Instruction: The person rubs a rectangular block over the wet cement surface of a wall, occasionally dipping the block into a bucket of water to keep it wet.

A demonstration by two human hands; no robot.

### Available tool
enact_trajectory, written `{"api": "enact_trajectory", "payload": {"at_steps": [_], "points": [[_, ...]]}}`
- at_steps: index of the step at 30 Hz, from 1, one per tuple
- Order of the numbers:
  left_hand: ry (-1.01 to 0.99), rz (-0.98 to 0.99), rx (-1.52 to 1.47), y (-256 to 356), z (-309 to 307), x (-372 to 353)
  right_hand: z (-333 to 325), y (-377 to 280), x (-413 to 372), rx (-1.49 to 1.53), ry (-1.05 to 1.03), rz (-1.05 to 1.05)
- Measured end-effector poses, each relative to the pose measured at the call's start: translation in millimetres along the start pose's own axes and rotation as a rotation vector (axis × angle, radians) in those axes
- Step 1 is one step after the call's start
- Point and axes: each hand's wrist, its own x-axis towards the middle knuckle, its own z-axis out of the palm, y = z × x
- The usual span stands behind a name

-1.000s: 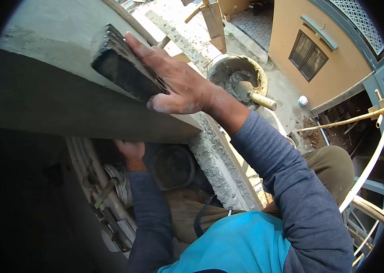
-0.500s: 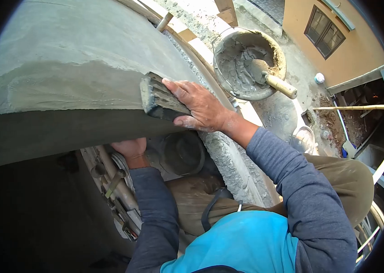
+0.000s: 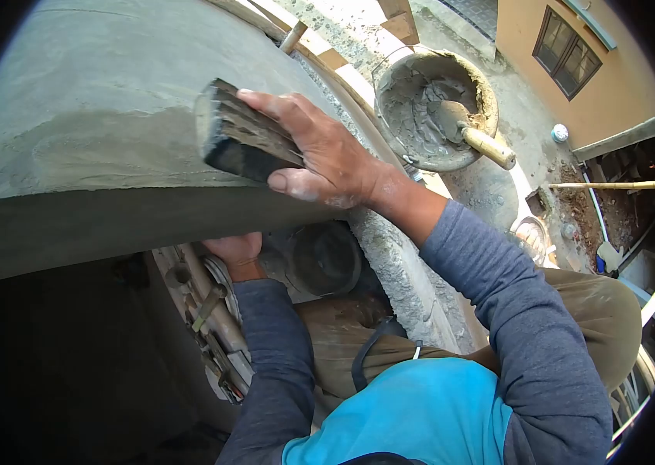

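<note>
My right hand (image 3: 323,151) grips a worn, cement-stained rubbing block (image 3: 248,138) with dark ridges, thumb on the near side and fingers over the far side. The block lies over the edge of a curved, grey plastered wall (image 3: 110,77), where a damp darker band runs above the lower face. My left hand (image 3: 236,249) is below that edge, palm partly showing, its fingers hidden behind the plaster. Past my right hand stands a bucket (image 3: 395,133) of wet mortar, with a trowel (image 3: 489,146) resting in it, handle over the rim.
A rough concrete ledge (image 3: 401,271) runs beside my knee. In the shade under the wall sits a dark round container (image 3: 326,260), with poles and pipes (image 3: 207,294) to its left. A bamboo pole (image 3: 614,185) sticks out at right, below an orange building (image 3: 622,85).
My right hand has slid the block leftward along the plastered edge. My left hand stays under it, and the whole view has shifted slightly.
</note>
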Motion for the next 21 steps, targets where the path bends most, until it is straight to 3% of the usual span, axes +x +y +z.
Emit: {"api": "enact_trajectory", "payload": {"at_steps": [4, 8, 10, 11, 13, 14, 16, 21], "points": [[-0.002, -0.088, -0.088, 0.9, 28.0, -10.5, 9.0, -68.7, 83.0, -0.059, -0.084, -0.132], [0.049, -0.132, -0.143, -0.8, 13.7, -6.9, 16.9, -57.2, 66.3, -0.118, -0.109, -0.053], [-0.290, -0.173, -0.505, -2.8, 12.7, 3.0, 11.9, -24.0, 24.9, -0.193, -0.150, 0.056], [-0.282, -0.175, -0.505, -2.5, 2.4, -0.3, 6.3, -2.2, -4.6, -0.214, -0.196, 0.132], [-0.039, -0.128, -0.243, -3.5, -19.5, -8.9, 0.1, 47.8, -74.3, -0.218, -0.229, 0.297], [-0.042, -0.133, -0.241, -4.0, -13.8, -9.2, -7.4, 63.7, -105.5, -0.234, -0.272, 0.427], [0.160, -0.072, -0.120, -3.9, 9.7, -7.8, -13.6, 106.4, -168.7, -0.273, -0.341, 0.751], [0.298, -0.048, -0.002, -3.8, 26.2, -8.8, -6.0, 104.8, -189.6, -0.384, -0.304, 0.923]]}}
